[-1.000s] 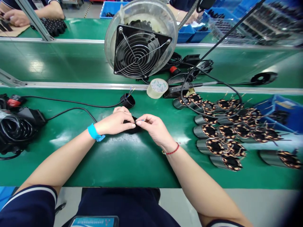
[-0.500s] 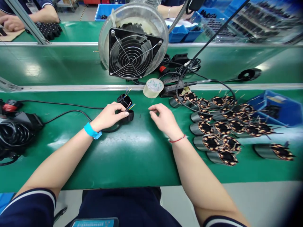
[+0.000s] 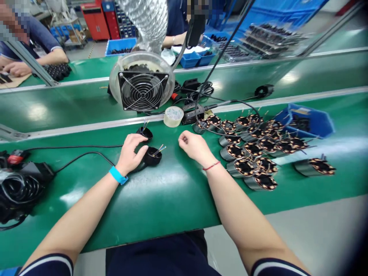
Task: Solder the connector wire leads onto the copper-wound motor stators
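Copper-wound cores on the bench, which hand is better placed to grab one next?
Probably the right hand: it's nearer the cores, with nothing visible in its grasp. The left hand is farther away, at the black cups.

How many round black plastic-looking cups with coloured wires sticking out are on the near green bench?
2. One round black cup sits beside the left hand's thumb; the other black cup is behind it, nearer the silver rail. Others may be hidden.

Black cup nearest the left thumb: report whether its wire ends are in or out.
Out: the wire ends stick up from the black cup, fanning slightly apart.
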`<state>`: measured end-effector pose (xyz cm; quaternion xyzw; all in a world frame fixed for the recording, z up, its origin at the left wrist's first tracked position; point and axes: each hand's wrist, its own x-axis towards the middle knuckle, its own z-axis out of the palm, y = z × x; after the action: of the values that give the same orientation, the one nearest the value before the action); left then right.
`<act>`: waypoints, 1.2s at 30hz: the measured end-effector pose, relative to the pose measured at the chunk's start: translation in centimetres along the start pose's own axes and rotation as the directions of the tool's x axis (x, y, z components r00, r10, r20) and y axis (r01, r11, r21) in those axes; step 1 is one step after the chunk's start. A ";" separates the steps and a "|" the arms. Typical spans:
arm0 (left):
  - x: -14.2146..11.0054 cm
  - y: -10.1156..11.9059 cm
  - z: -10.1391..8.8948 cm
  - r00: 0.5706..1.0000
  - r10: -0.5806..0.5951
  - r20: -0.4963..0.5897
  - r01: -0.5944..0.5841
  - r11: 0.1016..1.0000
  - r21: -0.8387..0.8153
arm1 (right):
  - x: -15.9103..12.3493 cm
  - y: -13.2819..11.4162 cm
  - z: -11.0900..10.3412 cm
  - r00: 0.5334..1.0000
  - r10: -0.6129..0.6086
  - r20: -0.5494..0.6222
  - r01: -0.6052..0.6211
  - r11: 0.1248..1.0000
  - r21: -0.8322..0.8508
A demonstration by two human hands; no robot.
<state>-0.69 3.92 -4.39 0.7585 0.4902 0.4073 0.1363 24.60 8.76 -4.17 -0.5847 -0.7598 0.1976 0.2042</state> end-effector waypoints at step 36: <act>0.1 -4.7 1.6 0.856 -0.496 0.146 0.510 0.855 -0.088 | 5.3 22.3 -23.1 0.700 0.604 -0.382 -0.605 0.785 0.133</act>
<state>-2.48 6.61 -8.17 0.6165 0.6363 0.3414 0.3138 53.91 20.57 3.65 -0.8291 -0.4669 0.1275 0.2799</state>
